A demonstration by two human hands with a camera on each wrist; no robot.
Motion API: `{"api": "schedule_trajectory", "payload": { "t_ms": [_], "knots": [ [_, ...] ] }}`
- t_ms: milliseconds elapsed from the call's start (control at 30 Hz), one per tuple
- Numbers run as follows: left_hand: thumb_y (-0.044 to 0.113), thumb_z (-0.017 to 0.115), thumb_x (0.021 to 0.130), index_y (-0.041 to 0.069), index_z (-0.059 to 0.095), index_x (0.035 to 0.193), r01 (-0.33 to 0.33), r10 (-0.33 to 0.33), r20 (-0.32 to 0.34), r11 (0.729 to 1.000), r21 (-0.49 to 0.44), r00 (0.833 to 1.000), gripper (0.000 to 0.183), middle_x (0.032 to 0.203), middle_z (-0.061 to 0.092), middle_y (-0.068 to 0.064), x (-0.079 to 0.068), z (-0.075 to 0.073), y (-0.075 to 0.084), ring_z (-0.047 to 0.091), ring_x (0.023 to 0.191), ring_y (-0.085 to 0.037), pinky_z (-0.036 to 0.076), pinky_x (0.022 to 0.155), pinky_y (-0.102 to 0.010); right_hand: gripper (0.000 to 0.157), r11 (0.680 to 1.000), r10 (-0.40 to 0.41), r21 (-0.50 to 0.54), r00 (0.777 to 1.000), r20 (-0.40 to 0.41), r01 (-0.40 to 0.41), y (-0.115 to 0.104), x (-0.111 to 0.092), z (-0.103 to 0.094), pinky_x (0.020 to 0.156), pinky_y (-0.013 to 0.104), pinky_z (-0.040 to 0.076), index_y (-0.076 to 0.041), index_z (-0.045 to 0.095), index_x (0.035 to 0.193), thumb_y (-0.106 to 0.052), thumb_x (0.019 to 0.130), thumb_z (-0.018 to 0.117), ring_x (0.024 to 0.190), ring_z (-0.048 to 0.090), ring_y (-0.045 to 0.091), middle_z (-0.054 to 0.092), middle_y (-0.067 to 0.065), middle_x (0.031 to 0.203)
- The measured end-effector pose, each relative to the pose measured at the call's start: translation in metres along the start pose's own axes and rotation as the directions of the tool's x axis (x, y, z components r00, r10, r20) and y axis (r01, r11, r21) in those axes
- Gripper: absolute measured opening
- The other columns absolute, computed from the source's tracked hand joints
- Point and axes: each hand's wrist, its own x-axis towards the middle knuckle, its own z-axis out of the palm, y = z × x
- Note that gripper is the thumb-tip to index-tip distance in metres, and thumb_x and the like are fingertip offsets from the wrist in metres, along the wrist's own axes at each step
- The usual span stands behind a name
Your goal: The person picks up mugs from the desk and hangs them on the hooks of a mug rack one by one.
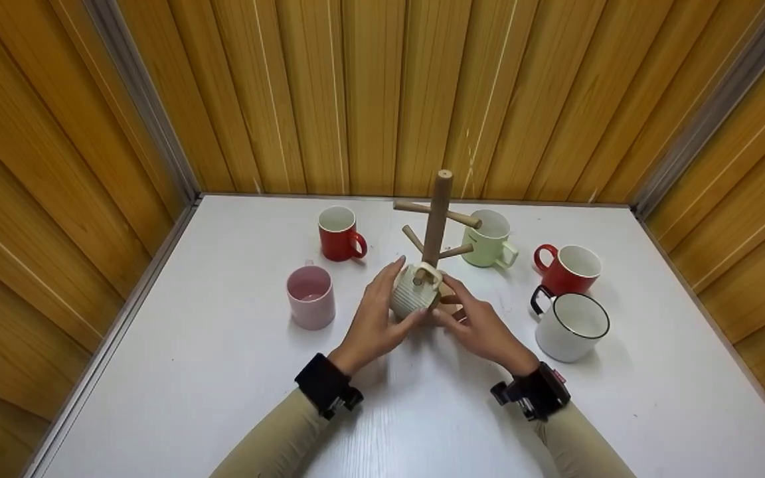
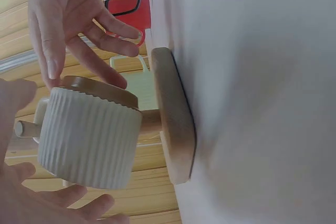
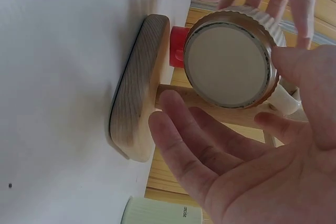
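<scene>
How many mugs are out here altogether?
6: a ribbed mug at the wooden rack; a pink mug and a red mug left of it; a green mug behind it, rightward; a second red mug and a black-rimmed white mug farther right.

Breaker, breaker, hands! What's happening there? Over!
Left hand and right hand flanking ribbed, round, whitish mug, brown-banded at one end. Peg of brown wooden rack through its handle. Nothing seen blocking it.

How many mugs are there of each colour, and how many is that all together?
Red mugs: 2
Pink mug: 1
Light green mug: 1
White mug with a black rim: 1
Pale ribbed mug with a brown base: 1
Total: 6 mugs
</scene>
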Motion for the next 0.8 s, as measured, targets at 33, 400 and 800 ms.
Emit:
{"api": "schedule_trajectory", "payload": {
  "t_ms": [33,400,800],
  "knots": [
    [0.038,0.075,0.093,0.011,0.029,0.161,-0.005,0.005,-0.004,1.0,0.002,1.0,0.086,0.16,0.039,-0.014,0.002,0.0,0.002,0.036,0.147,-0.03,0.028,0.121,-0.05,0.068,1.0,0.005,-0.003,1.0,0.0,-0.005,0.001,-0.001,-0.001,0.084,0.046,0.06,-0.017,0.03,0.161,-0.022,0.103,0.064,0.096,0.073,0.035,0.066,0.025,0.129],
    [0.035,0.075,0.093,0.004,0.029,0.16,-0.013,0.013,0.023,1.0,-0.012,1.0,0.087,0.162,0.036,-0.018,0.033,-0.005,0.021,0.034,0.149,-0.033,0.03,0.119,-0.055,0.064,0.998,0.049,-0.049,0.999,0.002,-0.048,0.005,-0.007,-0.013,0.086,0.048,0.059,-0.019,0.035,0.159,-0.031,0.103,0.064,0.097,0.074,0.034,0.067,0.024,0.129],
    [0.037,0.074,0.094,0.008,0.026,0.163,0.037,-0.039,0.071,0.999,0.033,0.997,0.088,0.165,0.024,-0.026,0.051,-0.003,0.026,0.027,0.152,-0.039,0.03,0.118,-0.059,0.063,0.996,0.065,-0.062,0.998,-0.011,-0.066,0.008,-0.015,-0.025,0.087,0.05,0.058,-0.017,0.037,0.158,-0.032,0.103,0.064,0.096,0.074,0.031,0.069,0.02,0.127]
  ]
}}
